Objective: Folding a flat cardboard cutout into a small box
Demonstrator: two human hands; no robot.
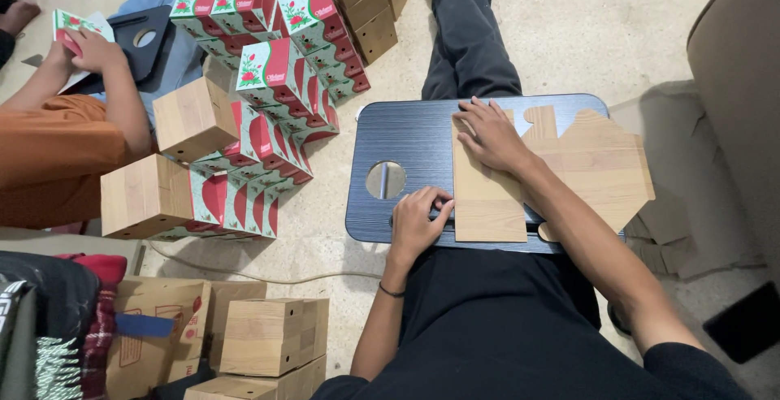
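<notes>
Fold step: right hand (490, 134) lies flat, fingers spread, pinning the wood-grain box blank (561, 177) at approx. 3 o'clock on the dark lap tray (406, 136); left hand (418, 220), fingers curled, presses the blank's edge at 6 o'clock, gripping nothing. Judgement: keep palm press firm, crease along the score line. Count: 1 blank, 1 tray w/ 1 round hole; stack of finished boxes (268, 83) at 10 o'clock, too many to count.

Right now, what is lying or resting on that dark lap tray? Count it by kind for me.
Hands resting on the dark lap tray: 2, the left hand and the right hand
Flat wood-grain cardboard sheet: 1, as far as shows
Total: 3
</notes>
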